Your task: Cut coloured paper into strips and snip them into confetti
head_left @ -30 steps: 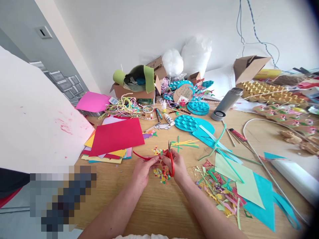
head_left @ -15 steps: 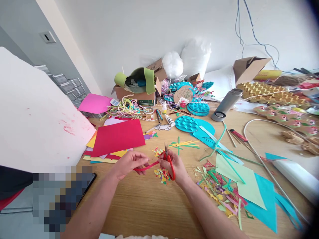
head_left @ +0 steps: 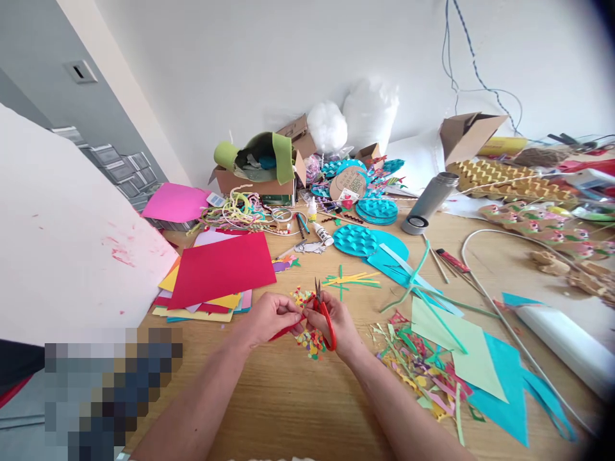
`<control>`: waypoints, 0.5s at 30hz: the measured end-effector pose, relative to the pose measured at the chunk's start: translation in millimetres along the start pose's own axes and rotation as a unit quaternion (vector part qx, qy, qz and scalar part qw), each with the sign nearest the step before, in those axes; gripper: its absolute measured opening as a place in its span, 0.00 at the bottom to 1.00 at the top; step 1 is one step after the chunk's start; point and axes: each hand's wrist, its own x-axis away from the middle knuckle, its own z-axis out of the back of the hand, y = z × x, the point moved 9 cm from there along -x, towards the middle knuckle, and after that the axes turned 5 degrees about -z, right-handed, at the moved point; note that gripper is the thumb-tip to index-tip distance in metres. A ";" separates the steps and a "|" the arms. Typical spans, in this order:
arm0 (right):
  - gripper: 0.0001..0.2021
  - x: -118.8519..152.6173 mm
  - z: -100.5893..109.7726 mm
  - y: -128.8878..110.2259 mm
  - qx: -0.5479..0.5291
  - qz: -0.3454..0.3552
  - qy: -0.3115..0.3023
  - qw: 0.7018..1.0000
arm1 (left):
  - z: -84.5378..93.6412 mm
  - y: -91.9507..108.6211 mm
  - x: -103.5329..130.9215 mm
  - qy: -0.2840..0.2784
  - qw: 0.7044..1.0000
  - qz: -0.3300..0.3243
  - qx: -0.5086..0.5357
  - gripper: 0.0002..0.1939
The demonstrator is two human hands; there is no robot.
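On the table [head_left: 278,410], confetti [head_left: 314,349] lies between the left hand [head_left: 271,318] and right hand [head_left: 344,326]; the scissors [head_left: 330,330] are in the right hand, a strip [head_left: 284,330] in the left. Left of the hands is the paper pile [head_left: 223,270], with the board [head_left: 77,243] beyond it, farther left. Behind the pile lie cords [head_left: 245,210], before the box [head_left: 259,186]; stuffing [head_left: 327,127] sits right of the box. Scraps [head_left: 423,365] lie right of the hands, the flask [head_left: 431,203] farther back, egg trays [head_left: 514,181] behind and right of it, the roll [head_left: 569,349] far right.
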 end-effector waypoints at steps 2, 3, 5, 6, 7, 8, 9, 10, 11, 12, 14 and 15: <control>0.17 -0.3 2.5 -1.7 -0.019 0.005 0.004 1.000 | -0.2 0.6 -2.9 0.014 1.000 -0.010 0.022 0.11; 0.18 -0.2 4.5 -3.2 -0.023 0.009 0.009 1.000 | 0.9 0.7 -4.5 0.024 0.999 -0.015 0.035 0.11; 0.19 0.7 8.5 -7.0 -0.018 0.019 0.021 0.999 | 5.8 1.5 -7.4 0.055 0.996 -0.030 0.062 0.11; 0.19 1.3 9.0 -8.7 -0.011 0.022 0.021 0.999 | 9.0 2.2 -8.5 0.072 0.994 -0.038 0.071 0.11; 0.20 2.1 8.1 -9.5 -0.004 0.023 0.015 1.000 | 12.1 3.1 -9.4 0.089 0.992 -0.047 0.077 0.10; 0.21 2.8 5.7 -9.4 0.002 0.020 0.003 1.000 | 15.0 3.7 -10.0 0.104 0.990 -0.056 0.083 0.10; 0.22 3.5 2.4 -8.3 0.008 0.014 -0.011 1.000 | 17.7 3.7 -10.3 0.119 0.987 -0.062 0.091 0.10; 0.23 4.1 -1.4 -6.3 0.014 0.007 -0.027 1.000 | 20.3 3.0 -10.4 0.134 0.983 -0.067 0.103 0.10; 0.24 4.6 -5.1 -3.4 0.019 -0.002 -0.040 0.999 | 22.7 1.7 -10.4 0.149 0.979 -0.071 0.116 0.10; 0.25 4.9 -8.6 0.0 0.025 -0.012 -0.052 0.998 | 24.6 -0.2 -10.4 0.161 0.976 -0.074 0.126 0.10; 0.25 4.9 -14.0 6.8 0.038 -0.026 -0.068 0.997 | 27.1 -4.3 -10.7 0.178 0.972 -0.079 0.134 0.10; 0.25 4.7 -15.8 10.3 0.044 -0.034 -0.075 0.996 | 27.5 -6.0 -11.1 0.181 0.971 -0.082 0.132 0.10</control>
